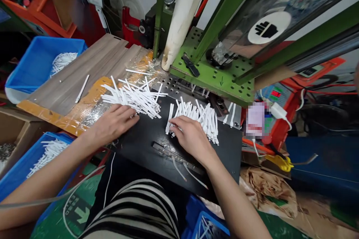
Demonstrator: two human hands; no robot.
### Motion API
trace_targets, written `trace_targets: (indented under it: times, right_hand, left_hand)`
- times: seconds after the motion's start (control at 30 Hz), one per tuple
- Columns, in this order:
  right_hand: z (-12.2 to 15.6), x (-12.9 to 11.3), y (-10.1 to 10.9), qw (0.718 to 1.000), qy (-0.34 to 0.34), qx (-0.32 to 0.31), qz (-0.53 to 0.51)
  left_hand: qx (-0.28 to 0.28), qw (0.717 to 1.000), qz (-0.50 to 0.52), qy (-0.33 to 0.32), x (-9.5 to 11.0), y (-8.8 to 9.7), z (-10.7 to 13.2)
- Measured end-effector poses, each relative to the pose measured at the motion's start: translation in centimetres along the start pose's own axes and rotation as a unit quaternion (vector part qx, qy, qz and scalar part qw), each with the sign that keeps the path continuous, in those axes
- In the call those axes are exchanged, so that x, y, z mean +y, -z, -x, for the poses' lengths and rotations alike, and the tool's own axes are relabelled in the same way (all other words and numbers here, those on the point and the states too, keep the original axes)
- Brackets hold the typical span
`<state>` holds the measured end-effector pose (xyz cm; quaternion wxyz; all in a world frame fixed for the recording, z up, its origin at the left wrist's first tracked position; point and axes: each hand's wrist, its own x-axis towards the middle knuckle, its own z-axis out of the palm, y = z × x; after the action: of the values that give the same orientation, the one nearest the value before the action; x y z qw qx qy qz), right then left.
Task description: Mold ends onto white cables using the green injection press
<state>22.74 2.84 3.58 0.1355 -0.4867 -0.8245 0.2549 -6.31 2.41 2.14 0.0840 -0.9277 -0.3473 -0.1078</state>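
Observation:
A loose pile of short white cable-like strips (pixel 134 97) lies on the black work surface (pixel 140 145), partly over its left edge. My left hand (pixel 119 121) rests at the near edge of that pile, fingers loosely curved and not pressed together on anything visible. To the right is a second, more aligned bunch of white strips (pixel 206 119), some with small wider ends. My right hand (pixel 192 134) reaches to this bunch's left side, thumb and forefinger around a white strip (pixel 170 114). Before me sits a narrow metal fixture (pixel 174 153) with two thin pale leads hanging from it.
A green press (pixel 213 71) stands behind the strips. Blue bins (pixel 28 59) holding white strips are on the left. One strip (pixel 82 89) lies alone on the wooden board (pixel 70 82). An orange control box (pixel 280 93) stands at right; a small fan (pixel 84 0) is at upper left.

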Motion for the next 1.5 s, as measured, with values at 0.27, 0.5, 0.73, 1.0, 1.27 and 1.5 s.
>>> trace_targets:
  times: [0.27, 0.5, 0.73, 1.0, 1.27, 1.5]
  right_hand:
    - [-7.1, -3.0, -2.4, 0.982, -0.020, -0.075, 0.171]
    - [2.8, -0.6, 0.3, 0.993, -0.057, 0.000, 0.102]
    - [13.4, 1.7, -3.3, 0.964, -0.100, 0.204, -0.140]
    - [14.7, 1.2, -5.4, 0.971, -0.017, 0.235, -0.028]
    - [14.3, 1.7, -6.1, 0.965, 0.044, 0.257, 0.022]
    - [14.1, 2.1, -6.3, 0.965, 0.067, 0.253, 0.006]
  left_hand:
    - [0.049, 0.997, 0.041, -0.041, -2.4, -1.4, -1.3]
    - [0.237, 0.908, 0.338, 0.067, 0.9, 0.3, -3.0]
    - [0.193, 0.789, 0.537, 0.226, 5.2, -1.4, -1.7]
    - [0.163, 0.895, 0.415, 0.033, 10.2, -4.3, -2.9]
    - [0.138, 0.950, 0.279, -0.022, 10.9, -4.0, -3.2]
    - [0.139, 0.947, 0.288, -0.015, 10.8, -4.5, -3.0]
